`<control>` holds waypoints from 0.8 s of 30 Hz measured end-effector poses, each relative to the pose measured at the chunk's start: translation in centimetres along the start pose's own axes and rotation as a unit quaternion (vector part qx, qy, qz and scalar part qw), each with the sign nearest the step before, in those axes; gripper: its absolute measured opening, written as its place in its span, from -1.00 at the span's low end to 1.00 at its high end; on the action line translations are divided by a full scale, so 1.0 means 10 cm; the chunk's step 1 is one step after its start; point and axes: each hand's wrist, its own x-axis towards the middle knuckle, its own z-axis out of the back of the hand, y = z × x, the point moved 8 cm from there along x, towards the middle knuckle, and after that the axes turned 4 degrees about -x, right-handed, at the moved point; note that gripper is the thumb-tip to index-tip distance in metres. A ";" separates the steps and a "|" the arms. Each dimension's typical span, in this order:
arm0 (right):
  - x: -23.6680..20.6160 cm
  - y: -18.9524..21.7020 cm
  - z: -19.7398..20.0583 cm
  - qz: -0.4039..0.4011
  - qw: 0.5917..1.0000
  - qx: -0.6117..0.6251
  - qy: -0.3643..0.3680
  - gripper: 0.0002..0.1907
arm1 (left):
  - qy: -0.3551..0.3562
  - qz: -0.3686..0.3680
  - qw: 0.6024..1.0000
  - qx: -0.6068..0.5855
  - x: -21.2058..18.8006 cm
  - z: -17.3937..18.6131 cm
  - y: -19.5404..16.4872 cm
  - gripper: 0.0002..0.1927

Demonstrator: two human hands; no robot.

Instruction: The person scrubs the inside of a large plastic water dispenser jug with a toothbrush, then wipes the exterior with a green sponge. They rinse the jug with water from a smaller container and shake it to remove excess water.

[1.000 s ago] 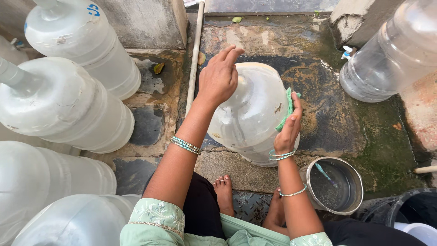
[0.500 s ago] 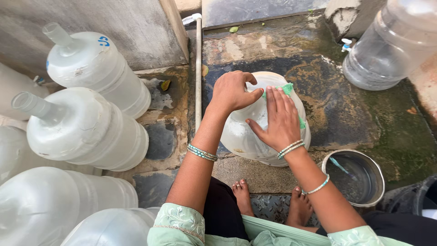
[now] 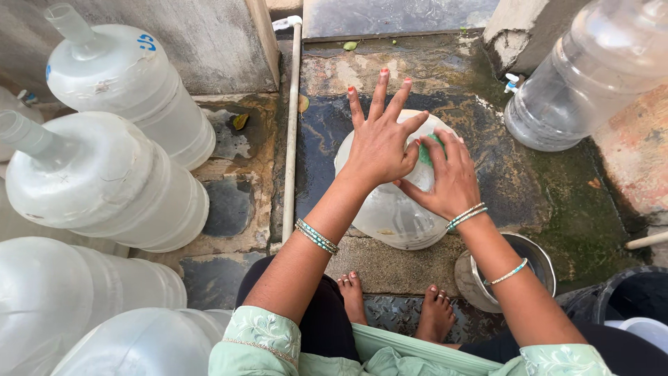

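Here we look down on our two hands at work over a large clear water jug (image 3: 393, 209) that lies on the wet stone floor (image 3: 480, 104) just ahead of our bare feet. Our left hand (image 3: 379, 143) rests on top of the jug with its fingers spread wide and lifted, gripping nothing, only the palm and heel pressing on the plastic. Our right hand (image 3: 449, 177) lies just beside it, touching the left at the thumb side, and it presses a small green scrub cloth (image 3: 426, 150) flat against the jug's curved side; only a corner of the cloth shows between the two hands. Both wrists carry thin bangles.

To the left, beyond a thin white pipe (image 3: 291, 132) that runs along the floor, several frosted jugs (image 3: 111, 181) lie stacked against one another, touching, their necks pointing left and upward. At the upper right another clear jug (image 3: 584, 76) leans on a stone ledge, well apart from the one under our hands. Near our right forearm a round steel pot (image 3: 539, 261) stands on the floor, partly hidden by the arm, and a dark bucket (image 3: 626, 296) sits at the lower right edge.
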 end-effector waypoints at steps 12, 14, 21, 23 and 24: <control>-0.07 0.08 -0.11 0.033 0.998 -0.047 0.007 -0.05 | -0.044 -0.028 0.999 0.000 0.02 -0.09 0.02 0.05; -0.07 0.06 -0.14 0.024 0.998 -0.047 0.019 -0.04 | -0.031 -0.051 0.998 -0.029 0.02 -0.07 0.00 -0.06; -0.09 0.06 -0.17 0.023 0.999 -0.020 0.028 0.02 | -0.021 0.002 0.997 -0.078 0.04 -0.05 0.03 -0.84; -0.10 0.08 -0.15 0.025 0.999 -0.022 0.018 0.01 | -0.020 0.009 0.996 -0.086 0.04 -0.05 0.04 -0.83; -0.11 0.10 -0.13 0.028 0.999 -0.024 0.012 -0.01 | -0.023 0.009 0.996 -0.084 0.03 -0.05 0.04 -0.82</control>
